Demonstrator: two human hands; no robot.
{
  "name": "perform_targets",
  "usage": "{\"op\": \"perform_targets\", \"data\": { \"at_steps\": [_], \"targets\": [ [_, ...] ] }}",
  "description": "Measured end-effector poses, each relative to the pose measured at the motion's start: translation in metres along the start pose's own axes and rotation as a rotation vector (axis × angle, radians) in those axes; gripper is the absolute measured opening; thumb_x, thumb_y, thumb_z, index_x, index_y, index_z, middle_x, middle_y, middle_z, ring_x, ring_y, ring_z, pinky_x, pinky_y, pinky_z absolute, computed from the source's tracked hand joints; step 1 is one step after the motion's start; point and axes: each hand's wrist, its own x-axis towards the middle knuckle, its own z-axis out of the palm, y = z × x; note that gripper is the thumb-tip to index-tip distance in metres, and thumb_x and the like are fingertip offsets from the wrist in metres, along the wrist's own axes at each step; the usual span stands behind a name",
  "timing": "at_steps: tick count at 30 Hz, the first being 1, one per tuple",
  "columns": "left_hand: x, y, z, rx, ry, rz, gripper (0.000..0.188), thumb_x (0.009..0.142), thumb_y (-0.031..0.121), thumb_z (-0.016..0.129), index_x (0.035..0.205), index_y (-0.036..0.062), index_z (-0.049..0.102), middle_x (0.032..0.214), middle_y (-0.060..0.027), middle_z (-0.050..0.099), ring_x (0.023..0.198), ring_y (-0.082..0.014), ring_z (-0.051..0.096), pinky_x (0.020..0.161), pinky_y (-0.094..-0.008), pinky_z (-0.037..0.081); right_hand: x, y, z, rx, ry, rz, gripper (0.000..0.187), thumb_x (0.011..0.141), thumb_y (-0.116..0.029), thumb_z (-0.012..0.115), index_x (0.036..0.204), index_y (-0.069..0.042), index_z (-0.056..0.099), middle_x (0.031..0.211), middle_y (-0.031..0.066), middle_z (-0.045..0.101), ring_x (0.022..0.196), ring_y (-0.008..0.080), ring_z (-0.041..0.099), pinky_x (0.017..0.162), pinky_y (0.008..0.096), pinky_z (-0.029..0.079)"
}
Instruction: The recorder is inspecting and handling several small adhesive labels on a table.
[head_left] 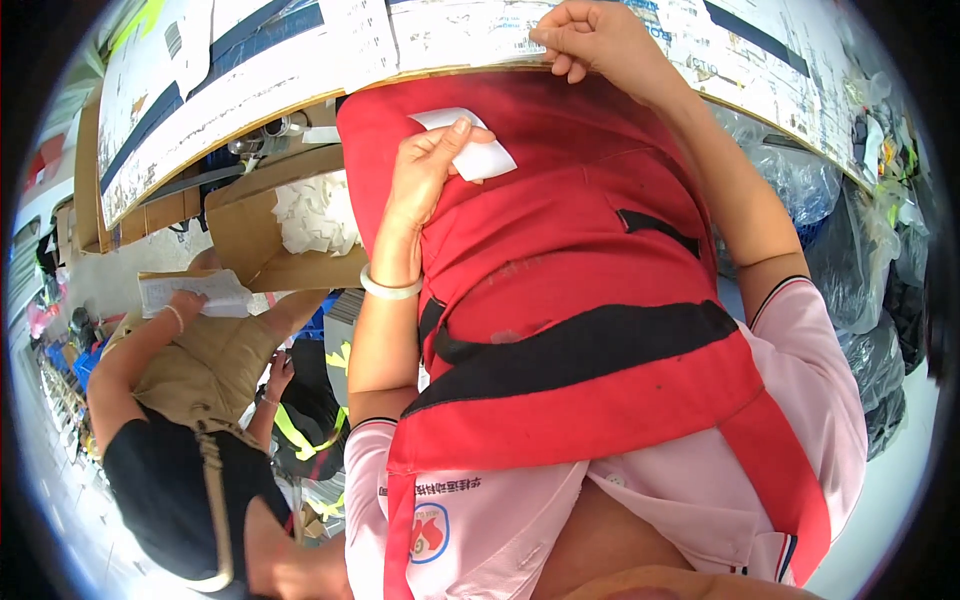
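White paper slip (490, 160) sits in your left hand (435, 165), over the upper part of your red apron (560, 240) and just short of the table edge. That hand is clamped on the slip: your thumb lies along its upper face, with fingers curled behind and beneath it. Your left forearm rises nearly straight from the elbow, a pale bracelet (392, 289) around it below the wrist.

Your right hand (590, 42) is well apart from the left, farther forward at the near edge of the table (290, 80). Its wrist bends inward, thumb and index tips brought close together, the other fingers curled under; you cannot tell from this view whether anything is pinched between them. Your right arm slants up and inward from a bent elbow.

Printed sheets and dark strips cover the table. Below it, to your left, an open cardboard box (235, 230) holds crumpled white scraps (315, 215). Beyond your left arm, a co-worker's hand (188, 303) rests on a stack of papers (218, 290). To your right, clear and grey plastic bags (850, 260) are heaped beside the table.
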Motion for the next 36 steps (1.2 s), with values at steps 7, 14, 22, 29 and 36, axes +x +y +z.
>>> {"op": "perform_targets", "data": {
  "at_steps": [7, 14, 22, 29, 36],
  "targets": [
    [0.001, -0.001, -0.002, -0.001, -0.007, -0.010, 0.035, 0.094, 0.030, 0.057, 0.094, -0.0035, 0.069, 0.081, -0.0088, 0.067, 0.067, -0.0138, 0.062, 0.058, -0.0256, 0.050, 0.013, 0.000, 0.005, -0.011, -0.004, -0.022, 0.017, 0.088, -0.014, 0.062, 0.084, 0.002, 0.064, 0.068, 0.0079, 0.064, 0.057, 0.0125, 0.061, 0.050, 0.0238, 0.049],
    [0.001, -0.001, -0.002, -0.002, 0.002, -0.011, 0.033, 0.093, 0.029, 0.059, 0.094, -0.0026, 0.069, 0.080, -0.0077, 0.067, 0.066, -0.0126, 0.061, 0.058, -0.0251, 0.049, 0.018, 0.004, 0.009, -0.006, -0.010, -0.011, 0.015, 0.087, -0.012, 0.063, 0.083, 0.003, 0.064, 0.068, 0.0081, 0.064, 0.056, 0.0130, 0.061, 0.048, 0.0242, 0.050],
    [0.001, -0.002, -0.001, -0.018, 0.014, -0.026, 0.030, 0.092, 0.026, 0.060, 0.094, -0.0026, 0.069, 0.081, -0.0073, 0.068, 0.069, -0.0127, 0.063, 0.058, -0.0246, 0.050, 0.020, 0.004, 0.011, -0.019, 0.003, -0.002, 0.015, 0.087, -0.012, 0.063, 0.082, 0.003, 0.064, 0.068, 0.0083, 0.064, 0.055, 0.0133, 0.061, 0.047, 0.0243, 0.050],
    [0.002, -0.004, -0.002, -0.028, 0.004, -0.013, 0.029, 0.092, 0.025, 0.061, 0.095, -0.0027, 0.069, 0.082, -0.0073, 0.068, 0.070, -0.0129, 0.063, 0.059, -0.0254, 0.050, 0.022, 0.009, 0.011, -0.015, 0.006, 0.008, 0.015, 0.087, -0.012, 0.063, 0.082, 0.003, 0.063, 0.067, 0.0078, 0.063, 0.054, 0.0129, 0.060, 0.047, 0.0241, 0.049],
    [0.001, -0.003, -0.002, -0.019, 0.006, -0.022, 0.029, 0.092, 0.024, 0.061, 0.096, -0.0032, 0.069, 0.082, -0.0076, 0.068, 0.070, -0.0126, 0.062, 0.061, -0.0252, 0.050, 0.020, 0.005, 0.011, -0.023, 0.003, -0.005, 0.016, 0.086, -0.013, 0.063, 0.082, 0.003, 0.063, 0.067, 0.0081, 0.063, 0.054, 0.0131, 0.060, 0.046, 0.0242, 0.049]
  ]
}}
